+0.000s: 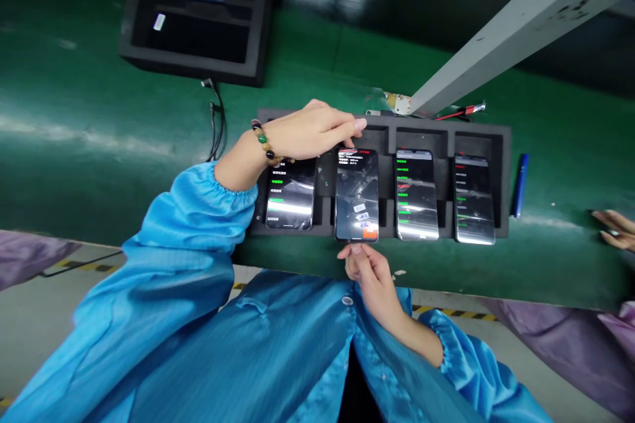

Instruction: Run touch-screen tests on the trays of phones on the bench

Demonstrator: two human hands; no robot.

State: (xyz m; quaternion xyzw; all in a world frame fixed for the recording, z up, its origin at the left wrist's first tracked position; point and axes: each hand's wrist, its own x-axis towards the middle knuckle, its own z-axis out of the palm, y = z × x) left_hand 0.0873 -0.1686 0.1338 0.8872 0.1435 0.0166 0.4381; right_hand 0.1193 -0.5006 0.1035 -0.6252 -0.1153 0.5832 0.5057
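A dark foam tray (502, 178) holds several smartphones with lit screens. My left hand (317, 130), wearing a beaded bracelet, reaches across the tray with its fingers stretched out. Its fingertips are at the top edge of the second smartphone (357, 188), which shows white text and an orange patch. At that phone's bottom edge, my right hand (370, 271) has its fingers pinched together; what they hold, if anything, is hidden. The first smartphone (290, 198) lies partly under my left wrist. To the right lie the third smartphone (417, 195) and the fourth smartphone (475, 201), both showing lists.
Another dark foam tray (193, 66) with dark devices stands at the back left, a black cable (218, 122) beside it. A grey metal post (496, 39) slants over the green table (99, 178). A blue pen (520, 185) and another person's hand (618, 228) are at right.
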